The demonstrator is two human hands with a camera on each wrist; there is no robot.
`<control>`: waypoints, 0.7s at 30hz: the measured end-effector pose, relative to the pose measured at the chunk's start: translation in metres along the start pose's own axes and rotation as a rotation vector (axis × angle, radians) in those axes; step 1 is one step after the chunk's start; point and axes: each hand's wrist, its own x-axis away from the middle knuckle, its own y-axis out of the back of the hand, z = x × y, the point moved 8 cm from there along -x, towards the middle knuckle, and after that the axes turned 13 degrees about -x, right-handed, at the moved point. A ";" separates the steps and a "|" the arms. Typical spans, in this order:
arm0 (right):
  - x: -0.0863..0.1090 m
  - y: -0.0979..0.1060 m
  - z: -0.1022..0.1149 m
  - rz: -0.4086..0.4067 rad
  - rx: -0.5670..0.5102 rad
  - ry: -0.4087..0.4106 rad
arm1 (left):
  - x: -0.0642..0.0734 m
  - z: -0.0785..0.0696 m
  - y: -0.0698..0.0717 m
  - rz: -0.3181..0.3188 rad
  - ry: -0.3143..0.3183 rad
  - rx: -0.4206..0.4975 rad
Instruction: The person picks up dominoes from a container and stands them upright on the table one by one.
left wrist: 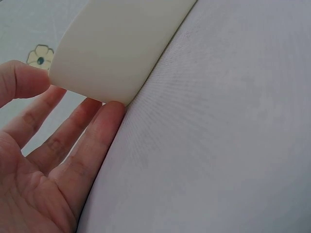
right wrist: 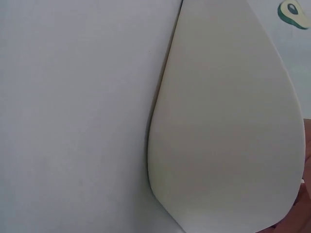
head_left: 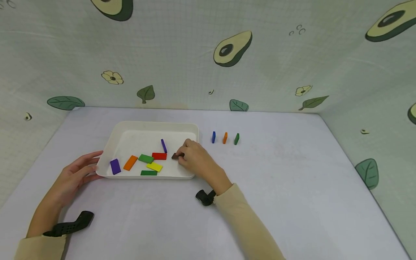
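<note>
A white tray (head_left: 136,131) holds several flat coloured domino blocks. My left hand (head_left: 75,172) is at the tray's left end, its fairly straight fingers touching the outer wall (left wrist: 112,53) in the left wrist view. Inside the tray's right part, my right hand (head_left: 197,159) pinches a dark brown domino block (head_left: 174,156), partly covered by the fingertips. Close by lie a red block (head_left: 159,156), a yellow block (head_left: 154,166) and a purple block (head_left: 164,146). The right wrist view mostly shows the tray's outer wall (right wrist: 223,126), which hides the fingertips.
Right of the tray, a blue block (head_left: 213,137), an orange block (head_left: 225,138) and a green block (head_left: 237,139) stand upright in a spaced row on the white table (head_left: 292,187). A patterned cloth (head_left: 182,54) rises behind the table.
</note>
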 end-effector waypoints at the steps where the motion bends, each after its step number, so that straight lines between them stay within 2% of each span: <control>1: 0.000 0.001 0.000 0.002 -0.021 -0.003 | 0.000 0.000 0.000 0.000 0.001 0.001; 6: 0.002 0.004 -0.002 0.019 -0.112 -0.035 | 0.000 0.001 0.000 -0.001 0.008 0.000; 10: 0.003 0.011 0.000 0.009 -0.126 -0.027 | -0.001 0.001 0.000 -0.002 0.006 -0.008; 13: 0.005 0.019 0.002 -0.022 -0.139 0.007 | -0.001 0.001 0.000 -0.003 0.004 -0.011; 21: 0.015 0.049 0.000 -0.137 -0.284 0.045 | -0.001 0.003 0.000 0.001 0.017 -0.026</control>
